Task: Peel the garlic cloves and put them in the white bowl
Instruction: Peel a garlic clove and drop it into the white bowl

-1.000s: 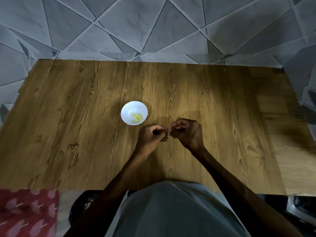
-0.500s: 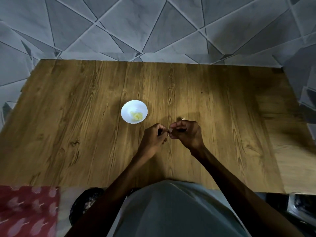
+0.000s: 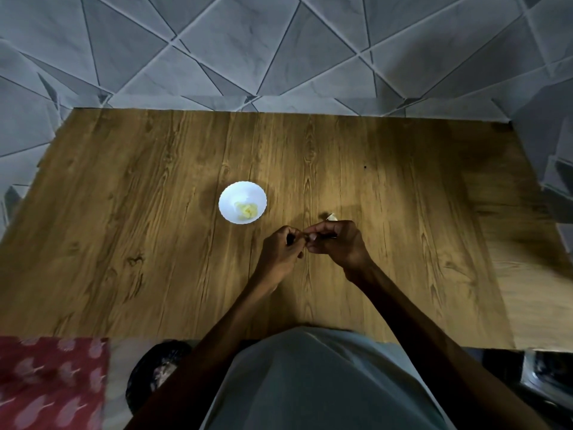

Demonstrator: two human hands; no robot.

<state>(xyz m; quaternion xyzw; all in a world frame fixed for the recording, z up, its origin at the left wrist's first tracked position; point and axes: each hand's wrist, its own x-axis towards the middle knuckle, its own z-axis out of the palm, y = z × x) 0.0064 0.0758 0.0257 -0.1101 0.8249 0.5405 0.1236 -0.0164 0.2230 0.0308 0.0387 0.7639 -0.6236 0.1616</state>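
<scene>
dim scene, warm light pooling mid-table (image 3: 372, 187), edges falling dark, wide-angle bending borders, corners blurring, shadows softening

White bowl (image 3: 231, 198) with peeled garlic cloves (image 3: 247, 210)
The small scallop-rimmed bowl stands upright, with a little heap of pale yellow cloves lying off-centre toward its near right; 1 pale garlic scrap (image 3: 331, 216) lies apart, to its right.

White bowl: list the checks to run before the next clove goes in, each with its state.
1. White bowl upright on table: ok.
2. Room in bowl beside the peeled cloves: ok.
3. Left hand and right hand pinching together: ok.
4. Clove between them fully peeled: cannot tell, fingers hide it.
5. Pale scrap beyond right hand, skin or clove: cannot tell.
</scene>
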